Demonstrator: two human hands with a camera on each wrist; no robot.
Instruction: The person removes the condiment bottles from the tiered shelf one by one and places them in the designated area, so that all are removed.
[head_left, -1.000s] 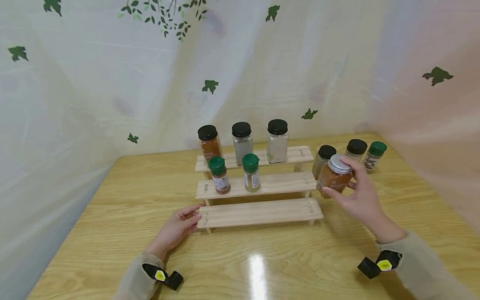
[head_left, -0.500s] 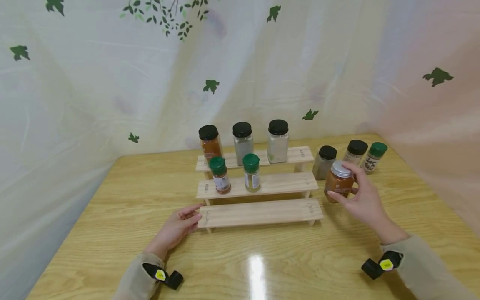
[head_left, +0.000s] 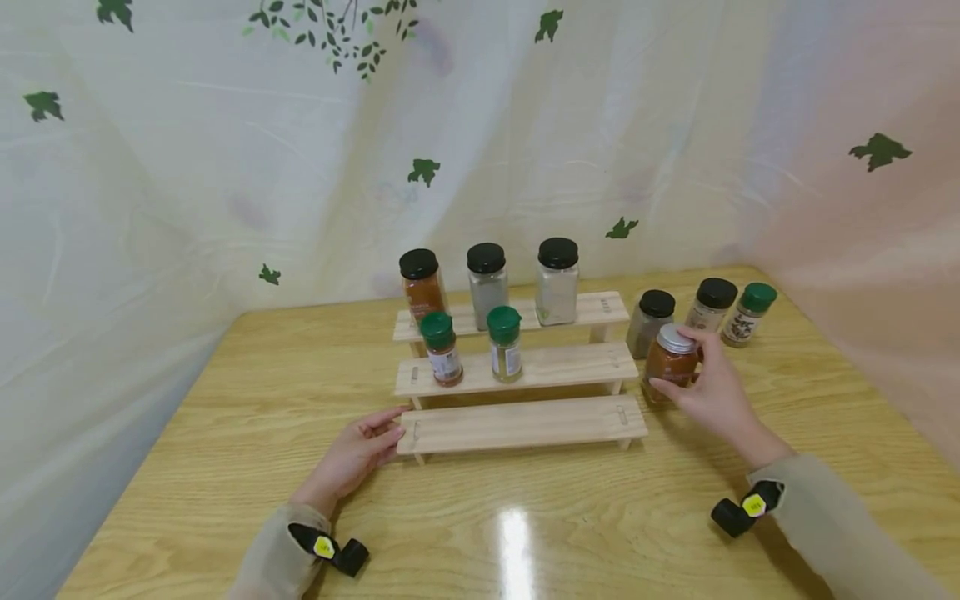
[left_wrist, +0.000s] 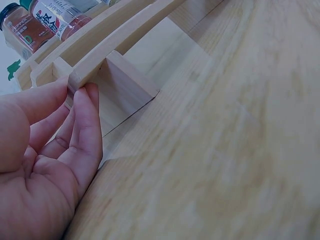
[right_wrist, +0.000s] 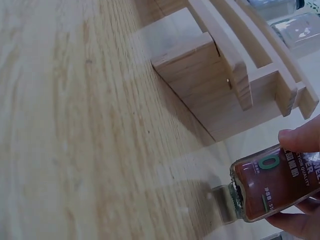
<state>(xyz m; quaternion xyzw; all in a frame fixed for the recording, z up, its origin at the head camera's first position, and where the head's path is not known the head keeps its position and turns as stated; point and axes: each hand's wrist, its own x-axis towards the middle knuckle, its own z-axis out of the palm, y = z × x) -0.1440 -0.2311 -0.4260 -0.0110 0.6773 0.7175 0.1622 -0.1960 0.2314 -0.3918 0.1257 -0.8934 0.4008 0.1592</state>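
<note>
My right hand (head_left: 716,396) holds a square glass spice jar (head_left: 670,371) of reddish-brown powder with a silver lid, just right of the wooden rack. Thumb and fingers lie on opposite sides of it. Seen from the right wrist, the jar's base (right_wrist: 240,192) is close over the table. My left hand (head_left: 352,454) pinches the left end of the bottom shelf (head_left: 521,425) between thumb and fingers, plain in the left wrist view. Two green-capped spice bottles (head_left: 506,354) stand on the middle shelf (head_left: 570,367). Three black-lidded jars (head_left: 557,292) are on the top shelf (head_left: 600,307).
Behind the held jar, a black-lidded jar (head_left: 649,325), another black-lidded bottle (head_left: 711,307) and a green-capped bottle (head_left: 748,315) stand on the wooden table (head_left: 300,358). A pale curtain with leaf prints (head_left: 225,167) hangs along the back and sides.
My right hand has lowered the silver-lidded spice jar a little, moving it slightly right and then back left. My left hand stays at the shelf end.
</note>
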